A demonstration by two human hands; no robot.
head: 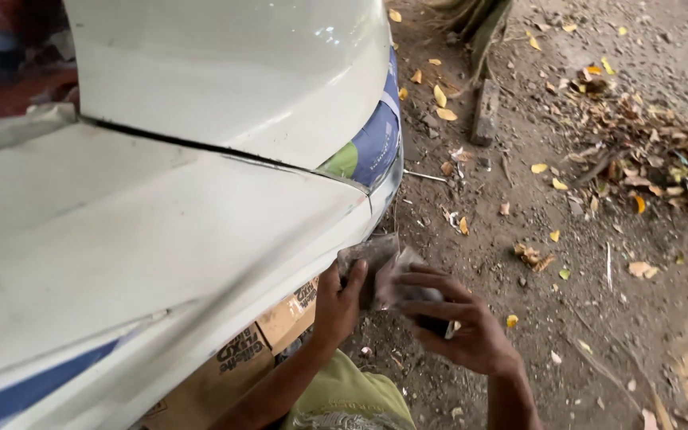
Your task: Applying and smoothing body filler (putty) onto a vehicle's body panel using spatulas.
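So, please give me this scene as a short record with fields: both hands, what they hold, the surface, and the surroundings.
left hand: grips one edge of the sandpaper sheet, just under the car panel edge
right hand: fingers spread over the sheet's other side
sandpaper sheet: grey, crumpled, at the panel's lower corner
car panel: white, dull, dark seam across it
masking paper: blue and green, at the panel's front
cardboard: brown, beneath the panel
ground: bare dirt with dry leaves

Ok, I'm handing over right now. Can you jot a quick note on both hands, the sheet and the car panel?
Left hand: grips the left edge of the grey abrasive sheet.
Right hand: fingers spread over the sheet's right part, a small dark object under them.
Sheet sits at the lower edge of the white car panel, below the masked headlight.
Done: panel surface looks dull.
Left: cannot tell how much.
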